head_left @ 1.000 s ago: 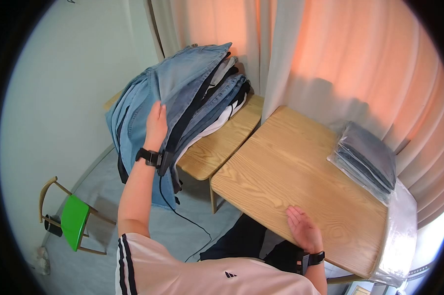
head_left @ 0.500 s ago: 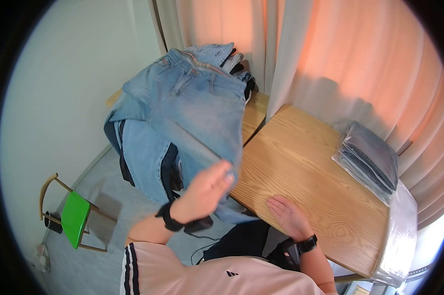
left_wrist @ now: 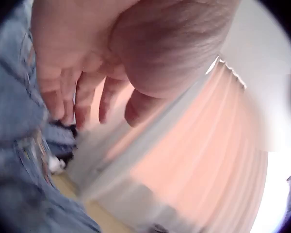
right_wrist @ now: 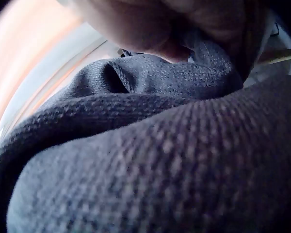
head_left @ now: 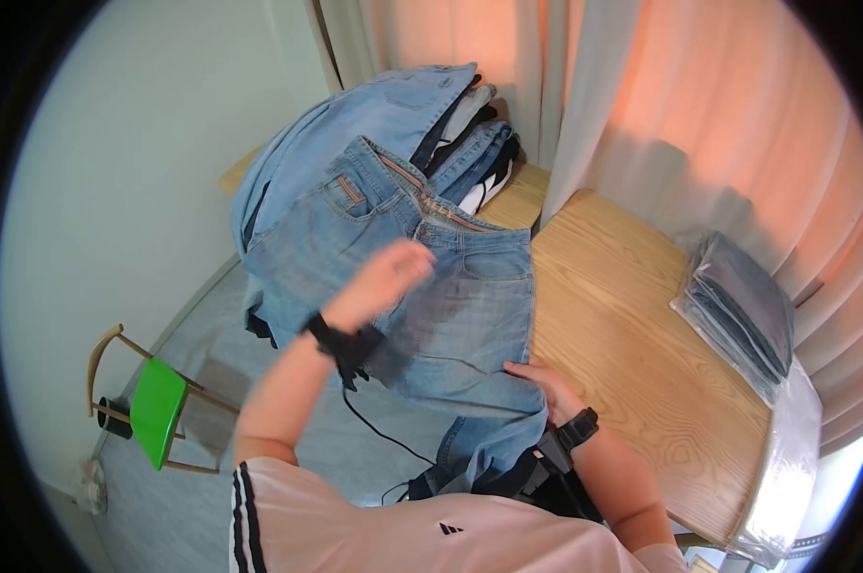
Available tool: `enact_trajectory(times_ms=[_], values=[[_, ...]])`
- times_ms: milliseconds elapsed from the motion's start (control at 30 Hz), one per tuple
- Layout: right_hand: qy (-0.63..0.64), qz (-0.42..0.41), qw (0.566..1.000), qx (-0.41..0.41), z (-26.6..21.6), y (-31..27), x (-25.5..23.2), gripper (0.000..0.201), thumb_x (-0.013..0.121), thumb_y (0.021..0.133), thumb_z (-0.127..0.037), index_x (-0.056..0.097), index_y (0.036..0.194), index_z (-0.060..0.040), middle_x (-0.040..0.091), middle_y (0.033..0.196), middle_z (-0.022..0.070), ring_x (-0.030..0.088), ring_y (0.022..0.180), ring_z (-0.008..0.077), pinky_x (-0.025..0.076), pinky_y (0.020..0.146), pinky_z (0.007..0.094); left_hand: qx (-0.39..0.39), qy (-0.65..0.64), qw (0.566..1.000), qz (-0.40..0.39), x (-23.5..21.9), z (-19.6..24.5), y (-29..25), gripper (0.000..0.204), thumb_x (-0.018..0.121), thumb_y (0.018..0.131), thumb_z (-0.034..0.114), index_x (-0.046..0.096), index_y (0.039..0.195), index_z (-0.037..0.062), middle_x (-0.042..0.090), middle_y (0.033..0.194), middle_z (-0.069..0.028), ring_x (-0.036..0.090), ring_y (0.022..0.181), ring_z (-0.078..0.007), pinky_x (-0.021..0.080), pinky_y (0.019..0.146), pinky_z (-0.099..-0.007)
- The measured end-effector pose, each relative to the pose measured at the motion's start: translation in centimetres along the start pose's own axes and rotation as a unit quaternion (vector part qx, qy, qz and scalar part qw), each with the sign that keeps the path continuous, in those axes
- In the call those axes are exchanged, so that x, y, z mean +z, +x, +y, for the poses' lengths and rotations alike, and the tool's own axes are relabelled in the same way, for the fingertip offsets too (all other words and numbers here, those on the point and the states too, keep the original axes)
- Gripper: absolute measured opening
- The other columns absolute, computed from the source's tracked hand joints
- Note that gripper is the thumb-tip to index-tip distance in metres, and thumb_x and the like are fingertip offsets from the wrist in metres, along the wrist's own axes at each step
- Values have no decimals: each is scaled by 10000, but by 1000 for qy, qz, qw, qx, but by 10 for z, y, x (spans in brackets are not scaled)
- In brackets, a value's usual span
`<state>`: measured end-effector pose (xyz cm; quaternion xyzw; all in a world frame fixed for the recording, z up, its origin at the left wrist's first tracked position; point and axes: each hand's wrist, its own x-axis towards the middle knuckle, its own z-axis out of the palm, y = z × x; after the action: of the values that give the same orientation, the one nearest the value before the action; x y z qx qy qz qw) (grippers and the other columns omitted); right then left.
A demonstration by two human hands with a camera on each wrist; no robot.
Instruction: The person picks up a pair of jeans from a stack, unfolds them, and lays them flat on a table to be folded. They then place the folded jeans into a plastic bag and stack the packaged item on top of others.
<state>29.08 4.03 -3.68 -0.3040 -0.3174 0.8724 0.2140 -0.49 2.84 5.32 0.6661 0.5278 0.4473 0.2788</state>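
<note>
A pair of light blue jeans (head_left: 460, 320) is spread from the clothes pile towards the person's lap, with its waistband at the far end. My right hand (head_left: 552, 387) grips the near side of the jeans, thumb on top; the right wrist view shows denim (right_wrist: 211, 65) bunched between thumb and fingers. Over the middle of the jeans, below the waistband, is my left hand (head_left: 382, 282), blurred by motion. In the left wrist view its fingers (left_wrist: 87, 94) hang relaxed beside the denim, with nothing between them.
A pile of folded jeans and other clothes (head_left: 379, 100) lies on the left wooden table (head_left: 527, 186). Bagged garments (head_left: 742, 306) and clear plastic (head_left: 785, 458) sit along the right edge of the nearer table (head_left: 632, 325). A green chair (head_left: 159, 411) stands at lower left; curtains hang behind.
The light blue jeans came off the pile, drawn towards the person with the left hand. That hand has since let go and moved up over them. My right hand has taken hold of their near side.
</note>
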Motion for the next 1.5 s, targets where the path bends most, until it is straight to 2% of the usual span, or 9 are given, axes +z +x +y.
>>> enact_trajectory(times_ms=[133, 300, 367, 567, 700, 1133, 1233, 1333, 1500], values=[[3, 4, 1000, 5, -4, -3, 5, 482, 616, 867, -149, 419, 1295, -48, 534, 1239, 123, 561, 1080, 250, 469, 930, 399, -1, 349, 907, 236, -109, -74, 73, 596, 693, 790, 291, 474, 1254, -12, 519, 1243, -194, 476, 1177, -322, 385, 988, -389], [-6, 35, 999, 36, -8, -4, 4, 494, 641, 857, -177, 435, 1283, -33, 555, 1208, 120, 575, 1059, 238, 478, 915, 394, -158, 392, 877, 229, -131, -103, 123, 975, 777, 671, 405, 262, 1412, 35, 291, 1442, -198, 207, 1359, -364, 244, 1091, -457], [11, 14, 998, 67, -7, -5, 1, 478, 650, 852, -190, 463, 1259, -22, 576, 1180, 117, 585, 1045, 227, 485, 906, 383, -244, 512, 789, 235, -113, -73, 122, 981, 786, 661, 410, 260, 1421, 80, 328, 1424, -184, 275, 1329, -358, 262, 1073, -475], [5, 25, 998, 54, -10, -13, 11, 486, 657, 840, -201, 475, 1251, -15, 581, 1179, 118, 584, 1049, 219, 479, 915, 372, -215, 474, 817, 248, -126, -71, 122, 663, 790, 648, 355, 527, 1175, 50, 613, 1119, -158, 570, 1046, -335, 396, 892, -510], [5, 40, 997, 73, -13, -19, 20, 489, 650, 840, -200, 470, 1253, -9, 572, 1193, 125, 578, 1059, 231, 471, 923, 388, -30, 343, 905, 249, -139, -55, 100, 337, 750, 711, 246, 601, 833, -30, 642, 823, -224, 613, 825, -397, 456, 711, -433], [-254, -165, 951, -60, -4, -7, 17, 621, 627, 857, -169, 340, 1371, 26, 446, 1370, 132, 449, 1233, 240, 348, 1032, 335, 72, 178, 921, 338, -110, 179, -135, 297, 624, 790, -20, 614, 1087, -11, 653, 993, -56, 591, 920, -145, 451, 850, -280], [-407, -19, 906, -115, -22, -24, 51, 684, 682, 814, -139, 331, 1388, -15, 435, 1368, 133, 432, 1236, 229, 336, 1035, 329, 115, 220, 872, 422, -136, 178, -195, 196, 583, 855, 24, 596, 1045, -20, 599, 1024, -81, 551, 983, -170, 434, 894, -301], [-507, 71, 847, -145, -25, -13, 73, 733, 719, 785, -119, 325, 1399, -43, 428, 1367, 134, 420, 1239, 222, 329, 1037, 326, 217, 224, 904, 294, -142, 196, -235, 121, 570, 871, 105, 528, 904, -3, 436, 808, -27, 425, 819, -147, 366, 723, -249], [-295, -294, 900, -126, -6, 21, 107, 744, 752, 753, -112, 352, 1372, -5, 519, 1275, 86, 476, 1151, 168, 310, 1035, 309, 268, 51, 935, 226, -134, 210, -273, 217, 529, 882, 156, 359, 764, 91, 286, 719, 3, 235, 682, -131, 238, 650, -232]])
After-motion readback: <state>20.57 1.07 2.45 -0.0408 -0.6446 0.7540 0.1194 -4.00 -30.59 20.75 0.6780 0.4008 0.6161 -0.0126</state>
